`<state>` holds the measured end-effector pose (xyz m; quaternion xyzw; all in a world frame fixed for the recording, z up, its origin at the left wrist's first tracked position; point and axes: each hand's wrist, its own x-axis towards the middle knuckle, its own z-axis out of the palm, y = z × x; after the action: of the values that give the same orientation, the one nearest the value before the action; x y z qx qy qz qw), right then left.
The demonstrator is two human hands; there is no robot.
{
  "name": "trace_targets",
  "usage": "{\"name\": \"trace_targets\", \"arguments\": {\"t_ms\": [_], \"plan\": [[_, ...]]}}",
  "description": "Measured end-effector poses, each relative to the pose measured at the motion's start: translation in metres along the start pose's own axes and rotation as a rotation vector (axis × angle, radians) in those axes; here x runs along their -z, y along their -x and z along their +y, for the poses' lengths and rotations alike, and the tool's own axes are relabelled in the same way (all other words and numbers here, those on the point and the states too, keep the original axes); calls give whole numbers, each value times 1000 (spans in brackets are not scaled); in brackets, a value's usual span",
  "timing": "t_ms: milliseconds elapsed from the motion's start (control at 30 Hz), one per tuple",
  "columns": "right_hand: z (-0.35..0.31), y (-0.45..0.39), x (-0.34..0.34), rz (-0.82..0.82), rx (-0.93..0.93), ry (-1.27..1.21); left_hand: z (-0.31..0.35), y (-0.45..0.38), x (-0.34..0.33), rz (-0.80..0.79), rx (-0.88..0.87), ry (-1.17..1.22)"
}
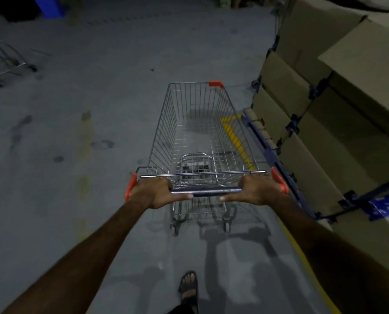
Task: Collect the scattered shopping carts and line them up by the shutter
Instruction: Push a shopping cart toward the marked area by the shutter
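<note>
An empty shopping cart [202,132], at frame centre, was gripped by its handle [206,191] in left hand [154,191] and right hand [256,189]. What appeared to be another cart [5,62] waited upper left; steering toward the unseen shutter was judged next.

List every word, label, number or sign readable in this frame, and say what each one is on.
Nothing is readable.
Blue label on the rack beside the cardboard boxes: white marks, too blurred to read.
Shopping cart, handle: no text visible.
Yellow floor line: paint, no lettering.
</note>
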<state>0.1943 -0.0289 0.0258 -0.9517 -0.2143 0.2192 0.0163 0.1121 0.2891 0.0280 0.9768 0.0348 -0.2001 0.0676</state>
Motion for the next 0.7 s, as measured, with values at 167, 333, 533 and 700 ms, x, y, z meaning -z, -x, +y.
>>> {"name": "trace_targets", "arguments": {"t_ms": [167,333,533,700], "plan": [[10,-73,39,-42,5,-22,-13,-71,38,-26,3,21],[23,-145,81,-48,56,0,-20,-145,76,-39,18,15],[49,-262,129,5,60,6,-39,-261,120,-10,37,13],[74,-355,173,1,66,6,-36,-340,176,-29,60,14]]}}
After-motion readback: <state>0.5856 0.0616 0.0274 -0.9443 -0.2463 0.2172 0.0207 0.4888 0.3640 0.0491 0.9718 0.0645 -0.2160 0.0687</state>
